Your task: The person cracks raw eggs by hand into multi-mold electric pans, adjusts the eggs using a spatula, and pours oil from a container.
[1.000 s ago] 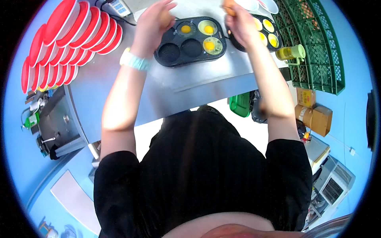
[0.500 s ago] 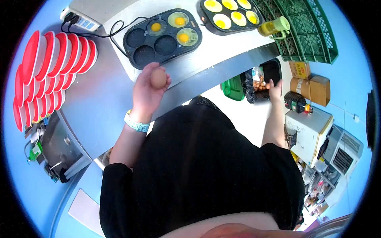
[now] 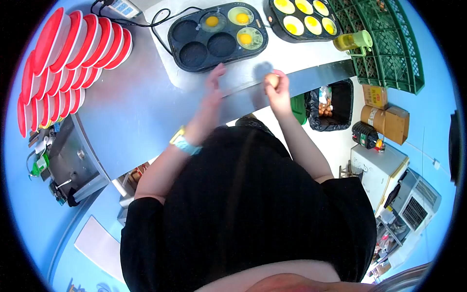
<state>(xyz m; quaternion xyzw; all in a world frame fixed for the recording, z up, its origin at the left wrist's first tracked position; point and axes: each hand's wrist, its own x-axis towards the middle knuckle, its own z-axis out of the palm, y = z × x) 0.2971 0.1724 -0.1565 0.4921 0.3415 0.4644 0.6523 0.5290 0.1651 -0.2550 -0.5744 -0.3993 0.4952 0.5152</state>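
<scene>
My right hand (image 3: pixel 279 95) is closed on a brown egg (image 3: pixel 272 80) over the metal front edge of the counter. To its left, my left hand (image 3: pixel 209 107) is smeared by motion, its fingers stretched upward with no egg visible in them. Just beyond the hands lies a black multi-well egg pan (image 3: pixel 206 47). Three of its wells hold a raw cracked egg with a whole yolk: one at the back middle and two on the right. Its other wells, at the left and front middle, show bare dark bottoms.
A second egg pan (image 3: pixel 270 23) with yellow-and-white eggs sits farther back, beside an oil jug (image 3: pixel 345 42) and green crates (image 3: pixel 389 48). Red-rimmed bowls (image 3: pixel 92 44) are stacked left. Below the counter's right side, a black-lined bin (image 3: pixel 343 102) contains eggshells. A power strip (image 3: pixel 121 7) stands behind.
My right hand has come from above the bin to the counter edge and now holds an egg. My left hand, which held an egg, has swung right and no longer shows one.
</scene>
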